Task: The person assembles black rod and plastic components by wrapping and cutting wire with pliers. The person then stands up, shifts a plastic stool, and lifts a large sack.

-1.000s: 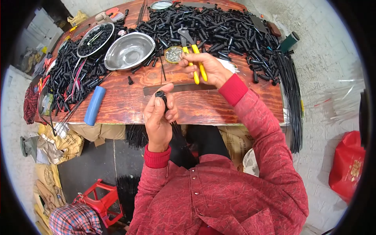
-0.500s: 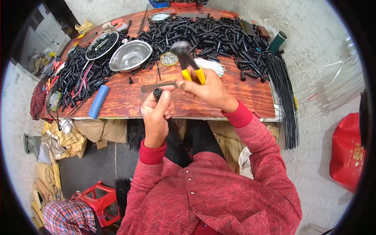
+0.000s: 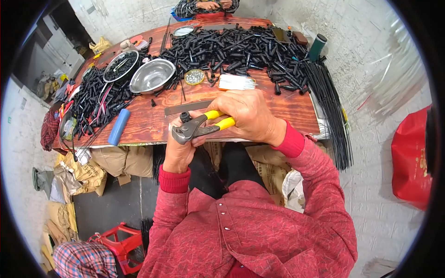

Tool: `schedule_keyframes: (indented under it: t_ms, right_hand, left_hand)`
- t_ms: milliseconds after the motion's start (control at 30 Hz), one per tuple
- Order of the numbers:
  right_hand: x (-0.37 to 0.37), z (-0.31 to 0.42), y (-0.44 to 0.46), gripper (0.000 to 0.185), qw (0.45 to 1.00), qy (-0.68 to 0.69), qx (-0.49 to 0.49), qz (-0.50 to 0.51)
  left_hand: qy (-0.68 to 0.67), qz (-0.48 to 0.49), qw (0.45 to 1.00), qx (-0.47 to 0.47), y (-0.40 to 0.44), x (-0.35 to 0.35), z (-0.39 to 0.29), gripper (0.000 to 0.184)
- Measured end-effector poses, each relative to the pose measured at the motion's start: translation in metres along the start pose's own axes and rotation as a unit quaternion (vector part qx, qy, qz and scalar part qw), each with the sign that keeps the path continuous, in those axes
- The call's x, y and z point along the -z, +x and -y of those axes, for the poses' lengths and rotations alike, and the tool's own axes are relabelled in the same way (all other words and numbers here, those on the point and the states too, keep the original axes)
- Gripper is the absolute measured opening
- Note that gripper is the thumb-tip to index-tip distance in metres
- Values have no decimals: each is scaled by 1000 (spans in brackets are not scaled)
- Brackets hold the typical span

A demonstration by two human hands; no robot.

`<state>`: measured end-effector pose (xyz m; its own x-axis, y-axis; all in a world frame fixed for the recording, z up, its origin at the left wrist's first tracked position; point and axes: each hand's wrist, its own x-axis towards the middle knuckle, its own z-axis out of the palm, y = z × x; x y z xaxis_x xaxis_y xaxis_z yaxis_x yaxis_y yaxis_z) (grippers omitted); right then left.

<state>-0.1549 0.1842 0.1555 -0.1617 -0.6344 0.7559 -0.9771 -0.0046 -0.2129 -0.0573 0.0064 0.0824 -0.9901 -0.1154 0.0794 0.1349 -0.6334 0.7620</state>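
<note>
My left hand point(image 3: 178, 155) is closed around a black tubular plastic part point(image 3: 185, 116), its round ribbed end showing above the fingers. My right hand point(image 3: 248, 113) grips a pair of pliers point(image 3: 186, 131) by the yellow handles. The dark metal jaws lie across the front of my left fingers, just below the end of the black part. Whether the jaws bite on anything cannot be made out. Behind both hands, a flat metal bar point(image 3: 178, 109) rests on the wooden table point(image 3: 148, 111).
Black tubular parts point(image 3: 218, 48) are heaped across the table. Around them are a steel bowl point(image 3: 153, 76), a dish of small metal pieces point(image 3: 194, 77), a white bundle point(image 3: 237, 82), a blue roll point(image 3: 119, 127) and long black rods point(image 3: 329, 111). Another person's hands point(image 3: 214, 5) show at the far edge.
My right hand has lowered the pliers from above the table to my left hand, and their jaws now point left. The view has tilted up, bringing another person's hands into sight.
</note>
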Motion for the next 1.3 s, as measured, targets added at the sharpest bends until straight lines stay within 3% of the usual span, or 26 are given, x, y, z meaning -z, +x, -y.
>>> schedule_keyframes:
  t_ms: [200,533,633,733,867,1167,1300]
  right_hand:
    - [-3,-13,-12,37,998,48,-35,18]
    - [-24,-16,-20,26,990,102,-94,-21]
    - [-27,-13,-21,19,955,213,-206,-11]
    - [-37,-11,-19,17,867,411,-278,-51]
    - [-35,-12,-20,22,823,452,-345,-18]
    - [-38,-14,-16,29,928,276,-245,-43]
    - [-39,-13,-17,23,893,315,-321,-28]
  left_hand:
    - [8,13,1000,12,3,-1,3,24]
    - [28,-1,1000,-2,11,-2,0,24]
    - [36,-1,999,0,12,-6,-2,17]
    - [43,-5,999,-8,14,-7,-2,17]
    - [44,-12,999,-18,14,-5,-1,16]
    - [55,-26,997,-39,14,-1,1,12]
    - [49,-18,997,-62,13,-2,6,15]
